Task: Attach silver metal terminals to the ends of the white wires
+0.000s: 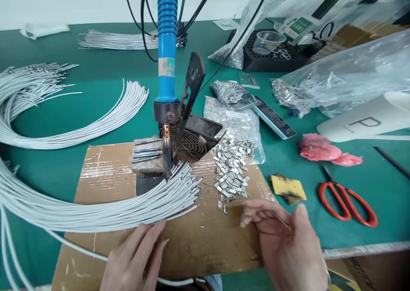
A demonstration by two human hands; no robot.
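Note:
My left hand (134, 259) is at the bottom, fingers stretched out, thumb apart, the fingertips at the lower edge of a thick bundle of white cables (128, 214). A single white cable (77, 248) runs beneath this hand and shows again on its right. My right hand (285, 239) is half turned up at the cardboard's right edge, fingers curled around a thin solder wire (282, 220). Over the bundle's cut ends stands an upright soldering iron (167, 154) with a blue handle. Small metal clips (231, 167) lie heaped between the iron and my right hand.
Cardboard (218, 239) covers the green table here. A dark fan (197, 141) sits behind the iron tip. To the right are a yellow sponge (288, 187), red-handled scissors (347, 201), pink cloth (326, 151) and a phone (273, 118). More cables (96, 126) lie left.

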